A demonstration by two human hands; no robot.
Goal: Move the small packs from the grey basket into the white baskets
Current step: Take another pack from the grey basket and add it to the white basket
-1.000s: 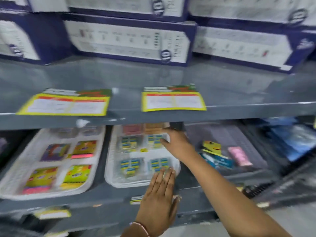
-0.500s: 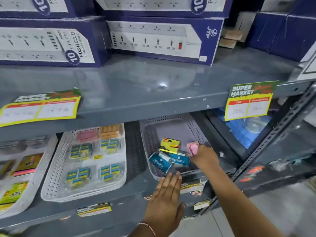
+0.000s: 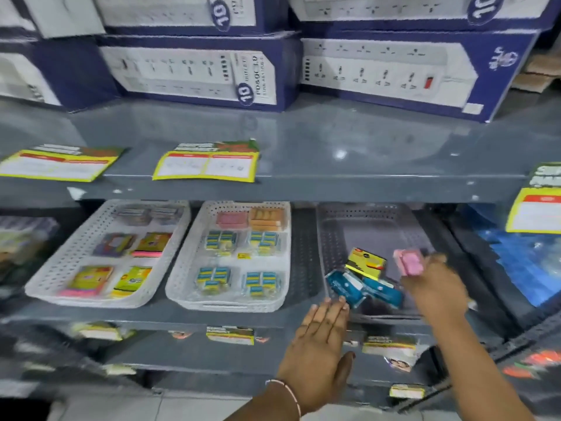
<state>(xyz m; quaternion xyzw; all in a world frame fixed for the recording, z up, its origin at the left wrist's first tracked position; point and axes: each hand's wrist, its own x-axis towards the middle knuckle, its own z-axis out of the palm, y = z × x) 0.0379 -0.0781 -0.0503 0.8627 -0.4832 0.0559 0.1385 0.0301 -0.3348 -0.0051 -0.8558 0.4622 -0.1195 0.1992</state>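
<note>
Since half a second ago the right hand (image 3: 434,287) has lifted the pink pack (image 3: 408,262), pinched in its fingers, above the grey basket (image 3: 337,238) at 3 o'clock. The left hand (image 3: 321,344) stays flat, open and empty, at the shelf (image 3: 151,317) edge, while the yellow pack (image 3: 365,262) and blue packs (image 3: 361,287) remain inside.

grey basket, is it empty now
No, the grey basket holds a yellow pack and two blue packs, while the right hand holds a pink pack over it.
</note>
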